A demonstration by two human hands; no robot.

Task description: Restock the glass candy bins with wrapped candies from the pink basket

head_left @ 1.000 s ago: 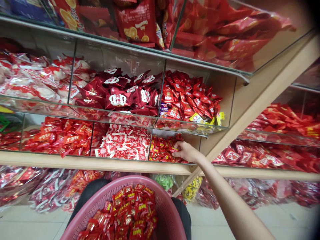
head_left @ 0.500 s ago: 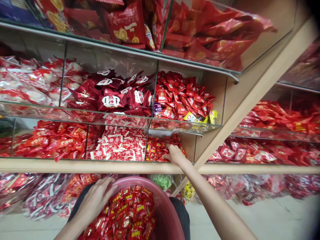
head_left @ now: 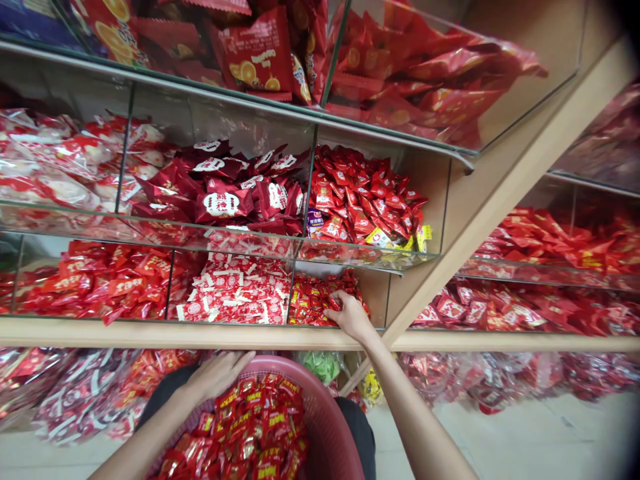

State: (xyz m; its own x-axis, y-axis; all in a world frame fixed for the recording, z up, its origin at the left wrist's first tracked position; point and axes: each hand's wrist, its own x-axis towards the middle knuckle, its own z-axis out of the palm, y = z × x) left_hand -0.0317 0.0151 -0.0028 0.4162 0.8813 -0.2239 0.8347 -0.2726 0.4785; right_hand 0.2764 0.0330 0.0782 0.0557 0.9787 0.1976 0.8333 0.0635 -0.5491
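Note:
My right hand (head_left: 354, 319) is inside the bottom shelf bin, over small red-and-yellow wrapped candies (head_left: 307, 300). Its thumb and forefinger are apart, touching the wrappers, and no candy shows between them. Between my knees stands a pink plastic basket (head_left: 333, 417), holding a heap of similar red wrapped candies (head_left: 250, 427). My left hand (head_left: 220, 375) lies flat across the basket's upper left rim with its fingers stretched out, just below the wooden shelf edge.
Glass dividers split the shelves into bins. Beside my right hand are red-and-white candies (head_left: 240, 293); above sit small red packets (head_left: 365, 200) and maroon packets (head_left: 225, 203). A slanted wooden post (head_left: 480, 207) stands at right. Bagged sweets (head_left: 80, 390) lie under the wooden ledge (head_left: 125, 333).
My left hand has slid right and its fingers now reach farther along the basket's far rim. My right hand stays in the bin, its thumb and forefinger shifting slightly.

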